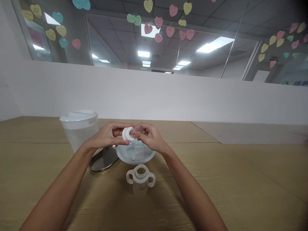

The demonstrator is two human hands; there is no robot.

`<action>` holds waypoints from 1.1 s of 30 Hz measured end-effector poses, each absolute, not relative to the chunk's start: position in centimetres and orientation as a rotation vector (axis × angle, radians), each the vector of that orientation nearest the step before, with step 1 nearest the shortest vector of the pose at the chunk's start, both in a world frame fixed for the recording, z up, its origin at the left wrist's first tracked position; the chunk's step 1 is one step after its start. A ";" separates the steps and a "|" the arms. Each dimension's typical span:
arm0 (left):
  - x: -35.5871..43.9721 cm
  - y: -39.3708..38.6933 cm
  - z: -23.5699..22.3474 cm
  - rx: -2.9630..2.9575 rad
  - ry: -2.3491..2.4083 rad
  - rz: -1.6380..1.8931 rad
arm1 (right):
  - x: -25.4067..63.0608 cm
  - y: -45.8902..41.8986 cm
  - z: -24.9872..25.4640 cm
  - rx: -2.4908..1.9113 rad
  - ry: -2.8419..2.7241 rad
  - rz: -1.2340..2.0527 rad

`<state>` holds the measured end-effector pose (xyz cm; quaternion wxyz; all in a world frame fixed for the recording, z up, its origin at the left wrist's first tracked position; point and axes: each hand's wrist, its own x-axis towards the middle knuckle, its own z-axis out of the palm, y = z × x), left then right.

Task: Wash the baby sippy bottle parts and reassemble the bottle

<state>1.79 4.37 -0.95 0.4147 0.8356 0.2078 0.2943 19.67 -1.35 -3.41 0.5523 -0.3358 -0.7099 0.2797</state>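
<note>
My left hand [108,135] and my right hand [149,137] meet above a white bowl [122,154]. Between them is a white screw ring [126,133] with a clear teat [135,131] in it. My left fingers pinch the ring, and my right fingers close on the teat. Below, nearer to me, an open baby bottle [141,180] with two side handles stands upright on the wooden table [240,179]. Something small and white lies in the bowl, and I cannot make out what it is.
A translucent white pitcher [79,128] with a lid stands at the left. A metal tray [102,159] lies beside the bowl. A low white partition [168,93] runs along the table's far edge, with glass and paper hearts above it.
</note>
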 end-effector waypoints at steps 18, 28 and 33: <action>3.2 3.3 -0.7 2.436 0.748 0.837 | 18.9 -1.6 -3.9 -1.154 -1.782 -0.422; 1.2 5.2 -0.7 2.574 0.898 0.929 | 22.3 -0.1 -4.3 -1.632 -1.961 -0.070; 1.1 5.2 -0.6 2.763 0.887 0.896 | 21.9 1.5 -6.8 -1.930 -2.351 0.061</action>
